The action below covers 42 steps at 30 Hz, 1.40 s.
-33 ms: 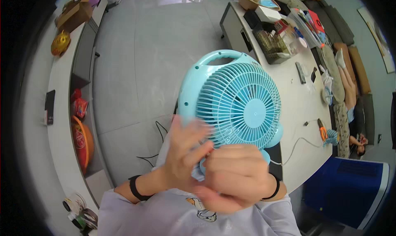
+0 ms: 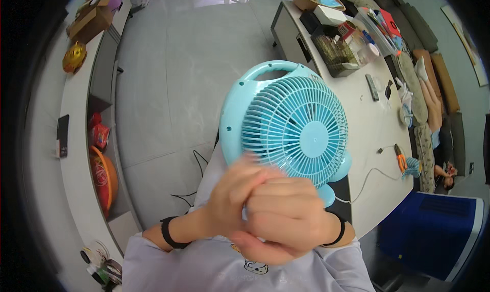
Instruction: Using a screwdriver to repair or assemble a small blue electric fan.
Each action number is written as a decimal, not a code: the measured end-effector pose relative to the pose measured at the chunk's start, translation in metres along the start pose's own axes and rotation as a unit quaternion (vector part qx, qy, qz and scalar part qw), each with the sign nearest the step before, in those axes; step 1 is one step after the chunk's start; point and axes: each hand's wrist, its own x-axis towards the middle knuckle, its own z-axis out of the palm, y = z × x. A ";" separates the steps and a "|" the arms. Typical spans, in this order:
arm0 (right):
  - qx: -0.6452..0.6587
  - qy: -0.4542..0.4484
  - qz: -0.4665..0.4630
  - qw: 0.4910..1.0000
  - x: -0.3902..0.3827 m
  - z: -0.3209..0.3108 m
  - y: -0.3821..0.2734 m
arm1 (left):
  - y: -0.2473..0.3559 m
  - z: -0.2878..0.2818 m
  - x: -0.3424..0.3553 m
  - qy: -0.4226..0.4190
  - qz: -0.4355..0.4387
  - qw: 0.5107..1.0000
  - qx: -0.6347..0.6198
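A light blue fan (image 2: 315, 139) with a round slatted grille and a carrying handle at its far end lies in front of me, over my lap and beside the table edge. Near its lower end, my right hand (image 2: 283, 218) is closed in a fist. My left hand (image 2: 229, 192), smeared by motion, curls against the thumb side of that fist. Whatever the two hands hold is hidden behind the fingers. A white cable (image 2: 365, 182) runs from the fan's right side over the table.
On the white table (image 2: 375, 131) to the right are orange-handled pliers (image 2: 399, 159), a remote (image 2: 371, 87) and a glass tank (image 2: 334, 55). A blue box-shaped appliance (image 2: 429, 233) stands near right. A low cabinet (image 2: 76, 134) lines the left. A person (image 2: 441, 174) is on the sofa.
My left hand has moved right and its fingers have curled in against my right fist. The right fist and the fan have stayed nearly in place.
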 end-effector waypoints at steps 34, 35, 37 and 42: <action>-0.010 -0.037 0.019 0.999 -0.028 0.056 0.004 | 0.008 0.023 0.016 0.163 -0.138 0.951 -0.222; -0.008 -0.042 0.025 0.999 -0.026 0.056 0.008 | 0.002 0.019 0.012 0.114 -0.131 0.962 -0.212; -0.077 -0.022 0.008 0.997 -0.022 0.057 0.016 | -0.010 0.015 0.005 0.048 -0.123 0.971 -0.199; -0.033 0.005 0.004 0.999 -0.013 0.049 0.024 | -0.021 0.031 0.003 0.129 -0.112 0.956 -0.240</action>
